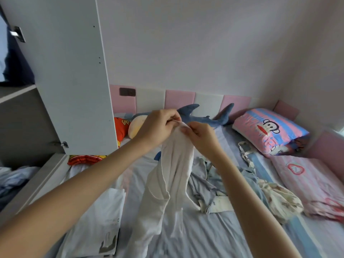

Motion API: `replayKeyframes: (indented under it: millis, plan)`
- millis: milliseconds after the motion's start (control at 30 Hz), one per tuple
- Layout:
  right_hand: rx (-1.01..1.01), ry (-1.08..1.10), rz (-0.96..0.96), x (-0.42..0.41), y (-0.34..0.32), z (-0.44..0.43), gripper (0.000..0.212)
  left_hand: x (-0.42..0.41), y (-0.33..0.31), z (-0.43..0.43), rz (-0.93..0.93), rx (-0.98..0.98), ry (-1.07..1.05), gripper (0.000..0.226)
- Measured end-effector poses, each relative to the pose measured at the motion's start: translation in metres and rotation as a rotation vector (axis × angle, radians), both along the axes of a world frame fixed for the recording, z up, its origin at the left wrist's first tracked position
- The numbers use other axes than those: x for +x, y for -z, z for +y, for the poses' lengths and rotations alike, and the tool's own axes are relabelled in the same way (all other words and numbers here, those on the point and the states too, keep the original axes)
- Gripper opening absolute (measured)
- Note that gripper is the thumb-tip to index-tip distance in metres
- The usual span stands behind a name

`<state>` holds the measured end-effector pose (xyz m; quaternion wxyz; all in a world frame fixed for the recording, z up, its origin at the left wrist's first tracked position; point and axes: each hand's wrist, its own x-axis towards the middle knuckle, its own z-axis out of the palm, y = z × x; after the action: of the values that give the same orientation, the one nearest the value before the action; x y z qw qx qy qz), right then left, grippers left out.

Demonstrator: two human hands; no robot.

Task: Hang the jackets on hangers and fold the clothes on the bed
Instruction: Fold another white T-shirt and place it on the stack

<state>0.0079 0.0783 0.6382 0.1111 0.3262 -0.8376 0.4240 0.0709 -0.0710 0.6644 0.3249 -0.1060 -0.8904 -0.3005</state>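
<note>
Both hands pinch the top edge of a white garment (173,175) above the bed (214,239): left hand (158,127), right hand (202,135), fingertips pressed together on cloth.

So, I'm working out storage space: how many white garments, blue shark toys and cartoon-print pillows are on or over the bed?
White garments: 2, the held white garment and the flat white garment
Blue shark toy: 1
Cartoon-print pillow: 1
Total: 4
</note>
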Motion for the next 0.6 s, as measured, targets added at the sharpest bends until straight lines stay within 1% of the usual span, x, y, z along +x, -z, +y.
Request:
replayKeyframes:
  millis: [33, 100, 167, 233, 267, 333, 367, 400, 467, 567, 600]
  plan:
    - [0.02, -0.013, 0.015, 0.0, 0.0, -0.003, 0.033, 0.003, 0.002, -0.005, 0.002, 0.024, -0.008, 0.006]
    - [-0.012, -0.006, 0.066, 0.004, 0.0, -0.014, 0.027, 0.01, 0.009, -0.01, 0.044, 0.129, -0.045, 0.006]
    - [-0.103, 0.062, 0.101, 0.01, -0.006, -0.025, 0.031, 0.023, 0.023, -0.007, 0.062, 0.306, -0.12, 0.022]
    - [-0.191, 0.128, 0.086, 0.011, -0.015, -0.034, 0.043, 0.042, 0.055, 0.003, -0.053, 0.432, -0.197, 0.038]
    - [-0.244, 0.146, 0.079, 0.012, -0.021, -0.038, 0.047, 0.051, 0.075, 0.009, -0.153, 0.446, -0.191, 0.04]
    - [-0.332, 0.157, 0.112, 0.013, -0.033, -0.044, 0.051, 0.067, 0.116, 0.023, -0.363, 0.458, -0.111, 0.046]
    - [-0.339, 0.172, 0.138, 0.014, -0.041, -0.047, 0.052, 0.069, 0.13, 0.028, -0.418, 0.447, -0.088, 0.053]
    - [-0.318, 0.185, 0.155, 0.015, -0.046, -0.049, 0.052, 0.07, 0.141, 0.032, -0.435, 0.421, -0.096, 0.058]
    - [-0.26, 0.21, 0.188, 0.014, -0.052, -0.049, 0.051, 0.067, 0.15, 0.04, -0.369, 0.366, -0.149, 0.059]
    - [-0.184, 0.264, 0.194, 0.009, -0.057, -0.042, 0.047, 0.061, 0.145, 0.047, -0.136, 0.354, -0.213, 0.07]
    - [-0.173, 0.288, 0.201, 0.008, -0.057, -0.039, 0.045, 0.061, 0.14, 0.047, -0.062, 0.289, -0.239, 0.068]
